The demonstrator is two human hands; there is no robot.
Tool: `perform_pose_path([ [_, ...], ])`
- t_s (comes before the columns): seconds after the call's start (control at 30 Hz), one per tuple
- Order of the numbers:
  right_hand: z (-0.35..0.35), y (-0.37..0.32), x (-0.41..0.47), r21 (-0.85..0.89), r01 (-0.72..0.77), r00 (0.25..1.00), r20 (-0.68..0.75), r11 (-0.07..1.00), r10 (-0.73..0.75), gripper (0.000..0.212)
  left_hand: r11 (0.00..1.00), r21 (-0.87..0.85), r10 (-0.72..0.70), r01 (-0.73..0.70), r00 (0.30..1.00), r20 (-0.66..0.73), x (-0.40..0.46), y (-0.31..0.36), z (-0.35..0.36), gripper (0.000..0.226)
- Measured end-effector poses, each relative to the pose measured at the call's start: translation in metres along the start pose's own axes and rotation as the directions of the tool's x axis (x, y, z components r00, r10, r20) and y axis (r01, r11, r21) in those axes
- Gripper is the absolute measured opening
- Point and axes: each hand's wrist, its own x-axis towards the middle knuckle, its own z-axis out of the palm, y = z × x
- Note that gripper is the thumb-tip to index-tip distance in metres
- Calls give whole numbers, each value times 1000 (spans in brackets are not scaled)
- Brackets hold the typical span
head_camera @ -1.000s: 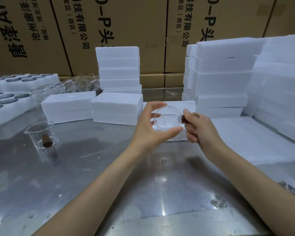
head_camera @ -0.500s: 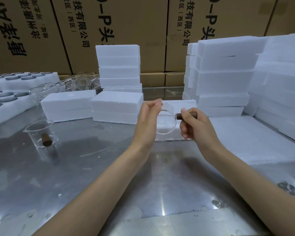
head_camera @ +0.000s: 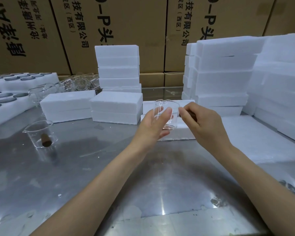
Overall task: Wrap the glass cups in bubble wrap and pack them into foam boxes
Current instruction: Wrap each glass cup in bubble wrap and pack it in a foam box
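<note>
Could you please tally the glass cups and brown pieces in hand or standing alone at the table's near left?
Glass cups: 2 (held cup, lone cup)
Brown pieces: 2 (held piece, piece in lone cup)
Total: 4

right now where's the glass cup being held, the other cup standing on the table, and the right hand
held glass cup (head_camera: 167, 114), head view, on its clear side wall.
standing glass cup (head_camera: 39, 132), head view, on its side wall, left on the metal table.
right hand (head_camera: 201, 121), head view, on the back of the hand.
</note>
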Motion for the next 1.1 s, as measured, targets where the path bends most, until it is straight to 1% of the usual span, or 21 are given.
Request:
perform_pose_path([
  [0.03,0,0,1,-22,-26,1000,1,999,26,34,1000,7,-3,3,1000,12,0,-1,1,66],
  [0.1,-1,0,4,38,-123,992,10,992,123,47,1000,28,-7,6,999,39,-1,-3,4,63],
  [0.17,-3,2,9,121,-295,954,83,948,287,55,999,48,12,-14,999,43,-1,-5,6,57],
  [0.2,-5,3,11,167,-403,911,162,900,378,55,998,57,31,-33,999,42,0,-5,6,53],
  [0.27,-9,3,12,293,-610,783,364,736,504,46,996,56,63,-66,997,52,1,-4,5,49],
  [0.3,-10,4,12,357,-683,722,459,638,517,41,996,50,73,-76,996,57,1,-3,4,50],
  [0.37,-11,4,11,441,-772,632,609,457,479,38,995,42,90,-93,994,65,1,-2,3,58],
  [0.47,-12,5,11,478,-848,531,755,231,386,42,994,42,97,-100,993,71,2,-3,2,71],
  [0.53,-13,5,10,503,-856,509,784,117,354,48,995,39,89,-92,994,66,4,-4,1,75],
  [0.6,-15,7,10,574,-819,534,759,4,373,55,997,-1,73,-73,997,17,7,-3,-3,80],
  [0.63,-17,8,10,614,-789,558,725,-14,404,57,998,-22,64,-64,998,-22,8,-2,-6,82],
  [0.67,-19,9,10,649,-761,582,680,4,445,58,997,-41,58,-60,997,-58,10,-2,-10,84],
  [0.7,-19,9,10,675,-736,608,631,44,482,57,996,-62,55,-61,995,-84,11,-1,-12,86],
  [0.77,-16,5,8,705,-694,661,543,147,519,46,993,-101,43,-54,994,-105,10,0,-15,93],
  [0.83,-8,-2,7,684,-675,705,486,277,516,31,993,-107,32,-43,994,-102,10,-2,-14,88],
  [0.9,0,-7,3,643,-653,747,460,400,479,26,994,-105,30,-38,996,-84,9,-4,-11,79],
  [0.97,7,-11,-3,638,-609,792,462,471,399,36,994,-102,35,-42,997,-65,9,-5,-7,75],
  [1.0,10,-14,-6,646,-593,805,471,481,361,44,995,-95,36,-41,998,-51,8,-6,-5,73],
  [1.03,13,-18,-8,656,-584,812,477,478,337,52,995,-89,37,-40,999,-36,7,-6,-3,73],
  [1.1,16,-22,-10,678,-576,817,466,458,338,59,993,-109,35,-35,999,-6,5,-5,0,75],
])
